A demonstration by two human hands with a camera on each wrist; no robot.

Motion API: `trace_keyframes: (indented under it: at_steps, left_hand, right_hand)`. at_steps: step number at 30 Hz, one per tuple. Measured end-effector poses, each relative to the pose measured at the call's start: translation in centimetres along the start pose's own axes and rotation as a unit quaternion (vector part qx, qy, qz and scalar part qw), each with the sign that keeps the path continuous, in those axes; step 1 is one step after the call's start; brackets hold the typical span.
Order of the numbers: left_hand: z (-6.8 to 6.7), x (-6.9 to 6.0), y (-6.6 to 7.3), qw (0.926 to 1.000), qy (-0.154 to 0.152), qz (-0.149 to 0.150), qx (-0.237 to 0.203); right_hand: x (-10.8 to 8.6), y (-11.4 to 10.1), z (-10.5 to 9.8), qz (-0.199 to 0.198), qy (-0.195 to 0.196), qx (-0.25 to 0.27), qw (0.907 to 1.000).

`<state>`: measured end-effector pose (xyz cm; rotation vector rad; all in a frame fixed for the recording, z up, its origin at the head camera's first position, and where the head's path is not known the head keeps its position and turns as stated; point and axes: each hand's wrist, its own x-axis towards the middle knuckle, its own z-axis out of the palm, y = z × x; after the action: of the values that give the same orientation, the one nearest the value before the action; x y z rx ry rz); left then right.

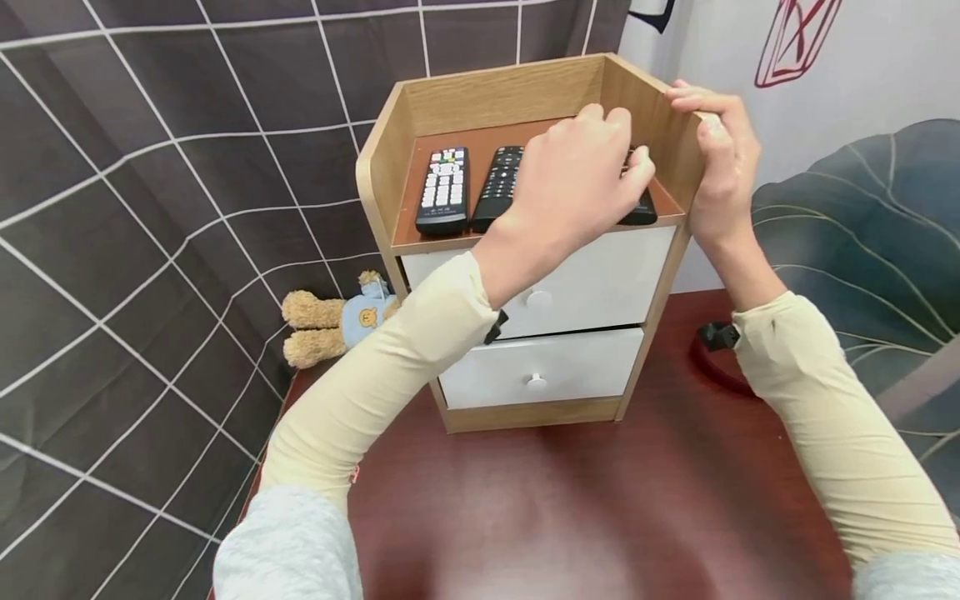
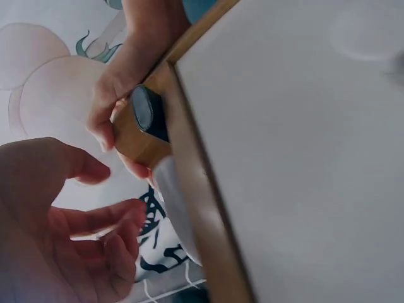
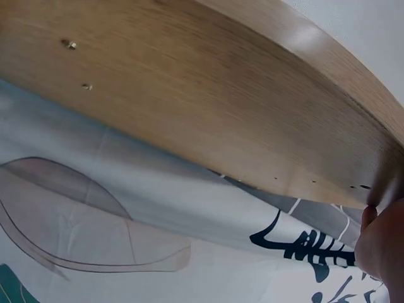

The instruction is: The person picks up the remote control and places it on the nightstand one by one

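A small wooden cabinet with two white drawers stands on the table. On its brown top shelf lie a black remote control with white keys, another black remote control, and a third dark remote control at the right. My left hand is over the shelf and hides part of the last two. In the left wrist view its thumb and loosely bent fingers stand apart, around nothing visible. A pale rounded thing of unclear kind shows beyond them. My right hand grips the cabinet's right side wall.
A teddy bear in blue lies left of the cabinet. Dark checked cloth hangs behind and to the left. At right are a patterned cloth and a dark red rounded object on the red-brown table.
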<state>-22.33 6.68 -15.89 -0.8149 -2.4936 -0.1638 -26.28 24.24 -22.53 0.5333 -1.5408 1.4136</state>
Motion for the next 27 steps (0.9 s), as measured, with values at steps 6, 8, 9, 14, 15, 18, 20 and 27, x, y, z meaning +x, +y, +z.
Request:
trace_keyframes:
  at_steps: [6,8,9,14,15,18,20,27]
  left_hand:
    - [0.6,-2.5,-1.9,0.9967,0.064,0.043,-0.024]
    - [0.9,-3.5,-2.6,0.9928,0.093,0.068,-0.032]
    - [1.1,-4.1,-2.9,0.9895,0.111,0.084,-0.037]
    - [2.5,-7.0,-5.0,0.9592,0.204,0.177,-0.084]
    - [2.9,-7.7,-5.4,0.9514,0.218,0.197,-0.094]
    - [4.7,-9.9,-6.9,0.9287,0.247,0.250,-0.117]
    - [6.0,-11.4,-8.1,0.9171,0.254,0.284,-0.119]
    - [10.5,-16.8,-13.9,0.9057,0.224,0.345,-0.102]
  right_hand:
    - [-0.3,-0.6,-0.9,0.007,-0.023,-0.054,0.9983]
    - [-0.7,-0.7,-1.7,0.007,-0.031,-0.079,0.9964]
    - [-0.9,-0.7,-2.2,0.007,-0.035,-0.089,0.9954]
    - [-2.1,0.5,-5.3,0.006,-0.057,-0.081,0.9951]
    - [-2.4,0.9,-5.9,0.008,-0.064,-0.072,0.9953]
    - [-3.5,2.3,-8.0,0.026,-0.083,-0.078,0.9932]
    - [-4.4,3.2,-9.3,0.048,-0.099,-0.121,0.9865]
    - [-8.8,6.7,-13.8,0.010,-0.228,-0.319,0.9199]
